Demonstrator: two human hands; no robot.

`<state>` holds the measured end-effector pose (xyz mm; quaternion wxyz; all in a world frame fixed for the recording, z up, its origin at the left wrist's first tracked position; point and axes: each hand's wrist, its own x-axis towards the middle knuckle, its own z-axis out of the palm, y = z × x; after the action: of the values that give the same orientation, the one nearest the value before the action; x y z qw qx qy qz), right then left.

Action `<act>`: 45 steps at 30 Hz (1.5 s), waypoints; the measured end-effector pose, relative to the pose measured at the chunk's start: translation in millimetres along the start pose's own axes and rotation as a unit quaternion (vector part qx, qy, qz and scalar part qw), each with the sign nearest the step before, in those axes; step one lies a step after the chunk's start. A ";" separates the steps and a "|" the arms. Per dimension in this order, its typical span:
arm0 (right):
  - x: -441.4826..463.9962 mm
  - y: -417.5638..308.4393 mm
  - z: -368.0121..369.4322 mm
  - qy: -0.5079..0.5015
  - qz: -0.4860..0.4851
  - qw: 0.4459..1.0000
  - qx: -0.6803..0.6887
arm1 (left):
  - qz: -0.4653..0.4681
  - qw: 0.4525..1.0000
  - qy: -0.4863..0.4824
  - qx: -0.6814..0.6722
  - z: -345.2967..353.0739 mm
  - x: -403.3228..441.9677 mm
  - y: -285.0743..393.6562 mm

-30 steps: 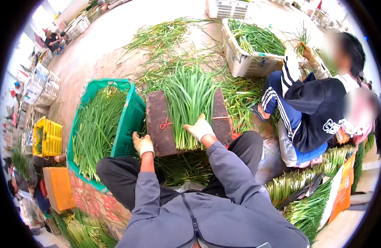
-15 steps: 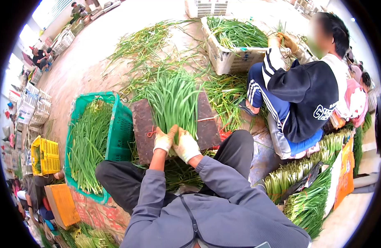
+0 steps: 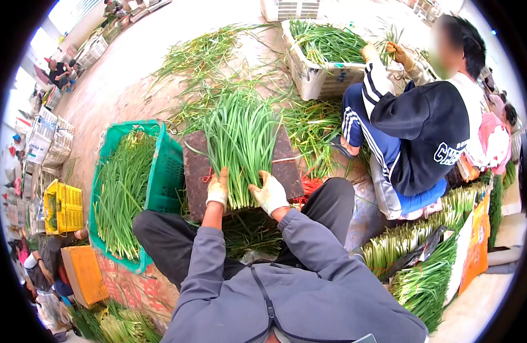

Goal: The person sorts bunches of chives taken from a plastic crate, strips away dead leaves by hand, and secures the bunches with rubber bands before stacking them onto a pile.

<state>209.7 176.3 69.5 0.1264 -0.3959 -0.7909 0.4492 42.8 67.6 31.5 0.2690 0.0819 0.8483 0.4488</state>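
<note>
A loose bundle of garlic chives (image 3: 240, 143) lies across a dark board (image 3: 197, 166) in front of my knees, cut ends toward me. My gloved left hand (image 3: 217, 190) is against the left side of the stems, its fingers pointing up and away. My gloved right hand (image 3: 269, 194) touches the lower right side of the bundle, thumb and fingers apart. Neither hand is wrapped around the stems. A red tie (image 3: 207, 176) lies on the board left of the bundle, and a pale tie (image 3: 287, 158) lies to its right.
At my left stands a green crate (image 3: 171, 171) of chives. A white crate (image 3: 326, 80) is ahead, beside a seated person (image 3: 417, 126) handling stalks. Loose chives (image 3: 200, 54) litter the floor. Tied bundles (image 3: 426, 280) lie at right; a yellow crate (image 3: 64, 207) stands far left.
My hands were close together around the lower stems; now they are apart on either side. The bundle has spread wider, its cut ends showing. The seated person's hands have moved apart slightly.
</note>
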 end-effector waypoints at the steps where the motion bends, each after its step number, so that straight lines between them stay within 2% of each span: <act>1: -0.2 -1.3 -1.7 0.007 0.003 1.000 -0.016 | 0.010 1.000 -0.016 0.007 -2.6 -9.0 12.5; 2: 2.2 0.1 -1.9 0.007 0.003 1.000 -0.015 | 0.042 0.999 -0.023 0.004 -1.1 -10.2 12.0; 6: 7.3 3.0 -1.1 -0.020 -0.006 0.999 -0.044 | 0.031 0.997 -0.010 0.070 2.3 -4.9 8.1; 9: 3.7 -8.1 -4.8 -0.048 -0.027 0.996 -0.075 | -0.007 0.997 -0.055 -0.062 -2.6 -0.5 4.6; 12: 0.3 -18.6 -7.8 -0.026 -0.036 0.990 -0.134 | 0.008 0.996 -0.061 -0.063 -6.1 -0.7 0.3; 14: 2.6 -22.7 -8.5 0.151 -0.137 0.968 -0.144 | 0.024 0.996 -0.062 -0.058 -6.9 0.2 0.1; 15: 6.7 -24.7 -8.1 0.151 -0.140 0.968 -0.146 | 0.024 0.996 -0.061 -0.061 -6.9 0.2 0.3; 17: 18.1 -29.3 -4.1 0.038 -0.238 0.960 -0.140 | 0.014 0.998 -0.052 -0.044 -6.3 -2.1 1.7; 18: 24.7 -28.7 7.2 0.052 -0.270 0.949 -0.154 | 0.006 0.997 -0.063 -0.032 -6.4 1.9 -0.4; 19: 32.4 -25.9 13.8 0.052 -0.269 0.949 -0.156 | 0.006 0.997 -0.064 -0.034 -6.0 4.0 -3.3; 21: 45.0 -29.3 20.1 -0.022 -0.254 0.931 -0.261 | 0.015 0.994 -0.091 -0.055 -4.9 12.5 -12.4; 23: 39.8 -37.6 10.4 -0.006 -0.269 0.943 -0.198 | 0.017 0.996 -0.067 -0.053 -7.0 6.8 -7.6; 26: 17.5 -53.7 -20.1 -0.009 -0.298 0.953 -0.050 | 0.018 0.995 -0.080 -0.052 -15.8 -6.5 7.1; 27: 8.5 -59.9 -32.8 -0.012 -0.298 0.953 -0.055 | 0.027 0.997 -0.075 -0.019 -14.6 -0.1 1.7; 29: -12.8 -72.5 -56.1 -0.041 -0.308 0.947 0.076 | 0.036 0.997 -0.072 0.012 -14.0 3.1 -4.0; 30: -24.3 -78.5 -65.5 -0.048 -0.296 0.951 0.080 | 0.028 0.997 -0.077 -0.001 -14.6 2.4 -3.9; 31: -42.3 -88.2 -78.4 -0.090 -0.213 0.962 0.146 | 0.021 0.996 -0.081 -0.014 -15.3 1.4 -2.7; 33: -68.3 -84.3 -75.6 -0.096 -0.235 0.962 0.101 | 0.017 0.995 -0.091 -0.028 -15.9 -0.8 -1.6; 35: -88.4 -62.6 -50.6 -0.228 -0.220 0.948 0.000 | 0.041 0.996 -0.064 0.040 -16.8 -1.5 0.2; 36: -94.6 -47.7 -48.2 -0.341 -0.230 0.909 -0.069 | 0.040 0.994 -0.047 0.088 -18.2 -4.0 7.7; 37: -94.6 -30.2 -54.8 -0.400 -0.266 0.859 -0.175 | 0.041 0.985 -0.057 0.157 -23.3 -7.1 12.9; 38: -90.5 -29.9 -58.1 -0.297 -0.204 0.927 -0.104 | 0.045 0.978 -0.059 0.196 -34.1 -22.1 30.7; 39: -80.8 -34.0 -64.7 -0.189 -0.138 0.972 -0.034 | 0.048 0.970 -0.061 0.232 -38.1 -32.0 39.3; 40: -66.1 -38.3 -70.9 -0.079 -0.081 0.993 -0.036 | 0.047 0.970 -0.065 0.231 -34.1 -33.2 33.8; 41: -46.4 -26.5 -68.5 -0.035 -0.027 0.999 -0.023 | 0.032 0.971 -0.046 0.233 -29.1 -29.8 26.1; 43: -20.6 -19.9 -59.0 0.045 -0.022 0.995 -0.086 | 0.022 0.968 -0.024 0.251 -19.2 -23.2 21.1; 45: -5.7 -23.4 -34.3 0.024 0.044 0.981 -0.188 | 0.011 0.969 -0.008 0.245 -12.4 -21.9 20.1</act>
<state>220.5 186.4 108.8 0.0486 -0.4576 -0.8397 0.2883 52.5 62.1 61.7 0.2427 0.1580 0.9292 0.2296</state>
